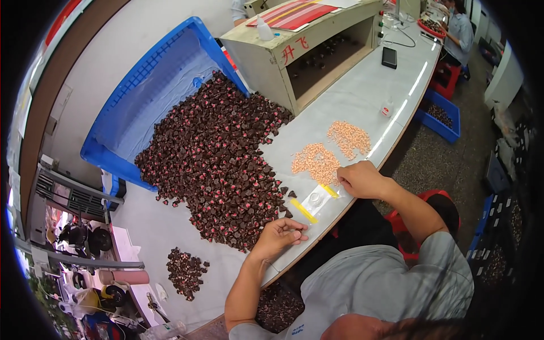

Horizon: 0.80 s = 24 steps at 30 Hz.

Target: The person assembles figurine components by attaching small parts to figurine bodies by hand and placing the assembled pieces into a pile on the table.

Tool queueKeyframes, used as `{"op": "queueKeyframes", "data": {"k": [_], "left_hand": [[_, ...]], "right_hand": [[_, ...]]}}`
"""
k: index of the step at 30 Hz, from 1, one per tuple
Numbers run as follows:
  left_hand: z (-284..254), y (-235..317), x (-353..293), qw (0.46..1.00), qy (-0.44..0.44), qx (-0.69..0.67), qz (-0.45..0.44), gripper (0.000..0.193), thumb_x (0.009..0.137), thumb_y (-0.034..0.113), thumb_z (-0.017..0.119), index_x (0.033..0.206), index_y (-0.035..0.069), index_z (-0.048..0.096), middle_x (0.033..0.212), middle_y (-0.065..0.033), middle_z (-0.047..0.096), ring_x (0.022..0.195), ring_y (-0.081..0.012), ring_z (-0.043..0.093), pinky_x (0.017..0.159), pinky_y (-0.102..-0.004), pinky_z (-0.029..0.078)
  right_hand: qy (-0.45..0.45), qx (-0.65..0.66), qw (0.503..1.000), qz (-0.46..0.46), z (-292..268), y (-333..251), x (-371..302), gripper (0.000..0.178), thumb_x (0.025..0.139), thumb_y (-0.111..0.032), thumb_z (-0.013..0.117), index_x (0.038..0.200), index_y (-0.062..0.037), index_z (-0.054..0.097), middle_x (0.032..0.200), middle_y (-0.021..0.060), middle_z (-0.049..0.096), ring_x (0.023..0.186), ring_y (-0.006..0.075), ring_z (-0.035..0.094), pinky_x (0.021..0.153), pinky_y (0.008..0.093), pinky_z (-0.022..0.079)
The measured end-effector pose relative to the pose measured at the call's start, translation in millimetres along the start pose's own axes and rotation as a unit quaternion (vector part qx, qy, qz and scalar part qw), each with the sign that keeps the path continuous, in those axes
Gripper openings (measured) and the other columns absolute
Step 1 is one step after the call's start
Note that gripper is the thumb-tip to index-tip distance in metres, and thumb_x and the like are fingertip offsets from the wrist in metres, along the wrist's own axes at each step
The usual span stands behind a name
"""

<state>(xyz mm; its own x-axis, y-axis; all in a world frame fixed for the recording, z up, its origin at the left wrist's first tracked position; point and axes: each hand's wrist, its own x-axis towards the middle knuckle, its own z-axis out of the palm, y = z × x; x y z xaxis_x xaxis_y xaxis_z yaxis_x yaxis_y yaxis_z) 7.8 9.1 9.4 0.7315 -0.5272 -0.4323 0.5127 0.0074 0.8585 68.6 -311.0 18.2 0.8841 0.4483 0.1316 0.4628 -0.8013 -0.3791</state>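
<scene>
My left hand [277, 237] rests near the front edge of the table, thumb and fingers pinched together; what is between them is too small to make out. Beside it spreads a big heap of small dark brown pieces [218, 164], many with pink-red spots. At the near side of a pile of tiny peach-coloured pieces [316, 161], my right hand [361, 179] has its fingers curled and closed, their tips partly hidden. Between my hands a small clear round dish [315, 198] sits on a white patch with yellow tape strips [304, 210] at its sides.
A tilted blue crate [130, 107] backs the dark heap. Farther off stand a beige wooden box [258, 54], a white bottle [264, 28], a small bottle [387, 107] and a black device [389, 57]. A smaller dark pile [186, 273] lies left; a co-worker [459, 34] sits far right.
</scene>
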Motion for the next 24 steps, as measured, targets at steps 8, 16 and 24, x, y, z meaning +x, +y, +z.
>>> {"op": "queueKeyframes", "data": {"k": [8, 16, 24], "left_hand": [[0, -8, 3, 1.0, 0.014, 0.003, 0.011, 0.024, 0.09, 0.008, 0.07, 0.111, -0.003, 0.064, 0.11, -0.015, 0.069, 0.088, -0.0208, 0.072, 0.073, -0.0262, 0.056], [7, -13, 2, 1.0, 0.024, 0.012, -0.014, 0.024, 0.094, 0.012, 0.067, 0.109, -0.006, 0.064, 0.102, -0.016, 0.07, 0.088, -0.0212, 0.071, 0.076, -0.0266, 0.058], [3, -17, 3, 1.0, 0.002, -0.006, 0.01, 0.019, 0.095, 0.01, 0.065, 0.107, -0.004, 0.063, 0.097, -0.0147, 0.07, 0.086, -0.0211, 0.071, 0.075, -0.0273, 0.059]], "right_hand": [[-0.059, 0.0, 0.998, 0.034, -2, -1, 2, 0.011, 0.076, -0.018, 0.066, 0.079, -0.008, 0.063, 0.068, 0.0109, 0.066, 0.066, 0.0321, 0.066, 0.062, 0.0425, 0.052], [0.017, 0.322, 0.943, -0.085, 42, -83, -14, 0.014, 0.079, -0.018, 0.071, 0.084, -0.009, 0.062, 0.062, 0.0063, 0.064, 0.055, 0.0248, 0.065, 0.053, 0.0348, 0.051], [0.066, 0.329, 0.937, -0.094, 60, -99, -15, 0.013, 0.081, -0.018, 0.071, 0.084, -0.009, 0.062, 0.06, 0.0065, 0.062, 0.053, 0.0253, 0.063, 0.05, 0.0357, 0.048]]}}
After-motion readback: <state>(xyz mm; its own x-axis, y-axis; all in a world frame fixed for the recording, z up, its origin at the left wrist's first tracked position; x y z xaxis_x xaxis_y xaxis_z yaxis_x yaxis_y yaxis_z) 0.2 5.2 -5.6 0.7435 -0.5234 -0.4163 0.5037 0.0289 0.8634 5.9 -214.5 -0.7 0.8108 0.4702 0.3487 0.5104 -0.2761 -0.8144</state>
